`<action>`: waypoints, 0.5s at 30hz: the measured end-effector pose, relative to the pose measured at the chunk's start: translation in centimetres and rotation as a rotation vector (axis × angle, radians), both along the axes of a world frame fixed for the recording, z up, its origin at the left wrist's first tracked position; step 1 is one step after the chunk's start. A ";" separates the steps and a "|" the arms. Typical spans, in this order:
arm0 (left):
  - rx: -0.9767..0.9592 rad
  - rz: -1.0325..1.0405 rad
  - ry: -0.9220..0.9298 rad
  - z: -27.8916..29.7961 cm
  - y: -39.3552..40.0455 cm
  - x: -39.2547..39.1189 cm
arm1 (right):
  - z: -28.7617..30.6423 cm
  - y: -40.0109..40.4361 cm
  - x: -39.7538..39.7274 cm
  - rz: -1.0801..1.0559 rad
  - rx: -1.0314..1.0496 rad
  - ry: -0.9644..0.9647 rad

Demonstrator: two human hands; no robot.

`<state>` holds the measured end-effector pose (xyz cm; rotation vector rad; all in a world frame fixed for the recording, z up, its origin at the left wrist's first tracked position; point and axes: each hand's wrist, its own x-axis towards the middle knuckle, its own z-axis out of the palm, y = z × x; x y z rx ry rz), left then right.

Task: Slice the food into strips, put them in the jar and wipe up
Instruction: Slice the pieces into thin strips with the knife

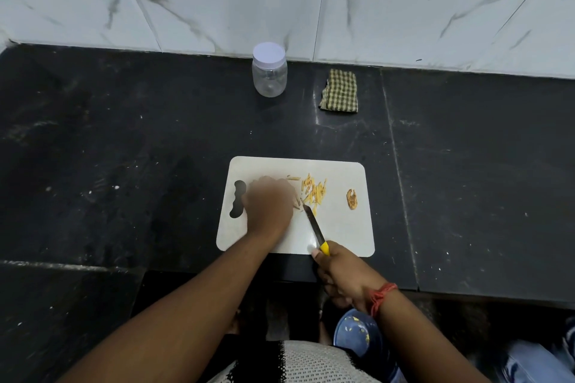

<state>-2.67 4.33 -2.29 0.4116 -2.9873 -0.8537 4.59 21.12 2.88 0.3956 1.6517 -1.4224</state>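
On the white cutting board (342, 227), the right hand (339, 277) grips a yellow-handled knife (315, 227), tip near the strips (314, 191). The blurred left hand (269, 205) covers the food; its grip is unclear. Fingers this close risk a nick. The lidded jar (269, 70) stands well behind.

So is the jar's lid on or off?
On. The jar stands upright by the wall, its pale lid covering the top, and it looks empty.

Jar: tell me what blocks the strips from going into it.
The jar still has its white lid on, closing the mouth. The dark counter between the strips on the cutting board and the jar shows nothing else in the way.
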 end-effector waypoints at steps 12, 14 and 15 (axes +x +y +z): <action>-0.021 -0.042 -0.016 0.5 0.1 0.3 | -0.3 -0.4 -1.3 0.000 0.146 0.203; -0.057 -0.062 -0.011 0.5 0.1 0.4 | 0.1 -0.3 -1.4 -0.024 0.125 0.183; -0.080 -0.077 -0.004 0.4 0.2 0.5 | 0.3 -0.2 -1.4 -0.035 0.111 0.180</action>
